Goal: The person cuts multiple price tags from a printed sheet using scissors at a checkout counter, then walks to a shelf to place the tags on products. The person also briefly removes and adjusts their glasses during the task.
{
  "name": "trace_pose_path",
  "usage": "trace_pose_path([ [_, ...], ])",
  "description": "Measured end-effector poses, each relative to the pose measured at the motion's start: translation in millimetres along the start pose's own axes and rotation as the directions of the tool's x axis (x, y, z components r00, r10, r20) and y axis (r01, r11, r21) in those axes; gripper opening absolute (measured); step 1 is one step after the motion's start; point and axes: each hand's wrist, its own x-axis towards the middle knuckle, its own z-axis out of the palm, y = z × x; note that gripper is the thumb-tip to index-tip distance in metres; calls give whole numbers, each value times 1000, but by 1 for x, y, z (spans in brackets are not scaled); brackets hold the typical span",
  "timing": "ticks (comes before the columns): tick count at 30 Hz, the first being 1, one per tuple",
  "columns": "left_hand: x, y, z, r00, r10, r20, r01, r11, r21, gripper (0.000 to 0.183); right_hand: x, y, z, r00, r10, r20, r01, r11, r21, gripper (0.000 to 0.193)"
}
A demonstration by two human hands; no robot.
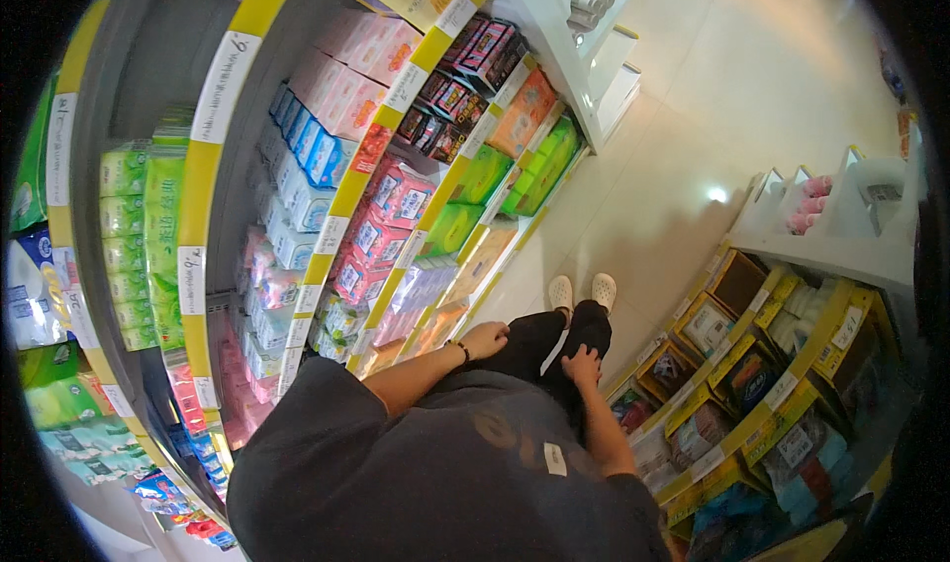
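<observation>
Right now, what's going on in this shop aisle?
A person stands in a narrow aisle between stocked shelves, looking down. Both hands are empty: the left hand rests against the dark trousers at the thigh, and the right hand rests on the other thigh. Pink and blue packets fill the yellow-edged shelves to the left; boxed goods sit on the low shelves to the right. Nothing is being picked up.
</observation>
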Motion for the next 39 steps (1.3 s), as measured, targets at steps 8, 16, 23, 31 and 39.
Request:
trace_pose_path([
  [8, -5, -27, 53, 971, -107, 214, 11, 913, 409, 33, -4, 17, 48, 977, 194, 88, -199, 979, 54, 69],
  [16, 4, -28, 49, 918, -155, 366, -46, 874, 485, 42, 14, 42, 73, 956, 254, 144, -273, 954, 127, 76],
  [23, 5, -34, 57, 907, -151, 394, -72, 864, 498, 43, 33, 53, 78, 950, 240, 202, -269, 954, 131, 78],
  [31, 10, -11, 60, 881, -201, 427, -72, 838, 541, 40, 36, 72, 69, 956, 202, 212, -243, 951, 190, 87],
  [39, 15, 10, 66, 881, -252, 401, -7, 840, 542, 41, 48, 91, 63, 944, 179, 279, -224, 964, 141, 86],
])
